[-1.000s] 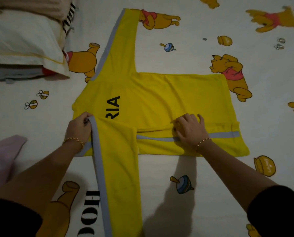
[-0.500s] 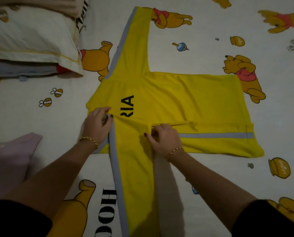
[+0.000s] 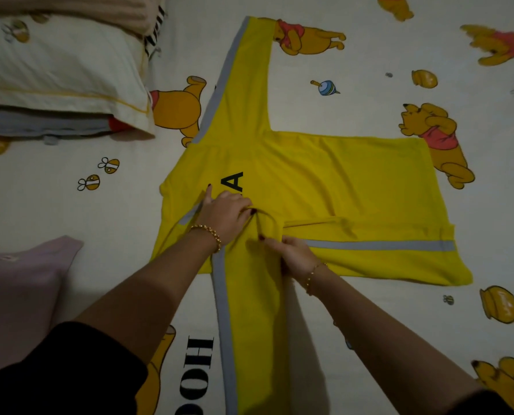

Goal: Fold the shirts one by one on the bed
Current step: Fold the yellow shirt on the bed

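Head view: yellow shirt (image 3: 324,181) lies flat at mid-bed (image 3: 399,40), near side panel folded over. Left hand (image 3: 224,215) and right hand (image 3: 294,253) both pinch fabric at the near sleeve (image 3: 252,324) root. Far sleeve (image 3: 243,79) unfolded; pink garment (image 3: 19,280) waits at left.

Yellow shirt (image 3: 333,181) flat on cartoon bedsheet (image 3: 354,55), near sleeve toward camera. Left hand (image 3: 224,214) & right hand (image 3: 294,253) both pinch fabric at the sleeve's base. Pillow (image 3: 58,76) top left, pink garment (image 3: 19,283) at left edge.
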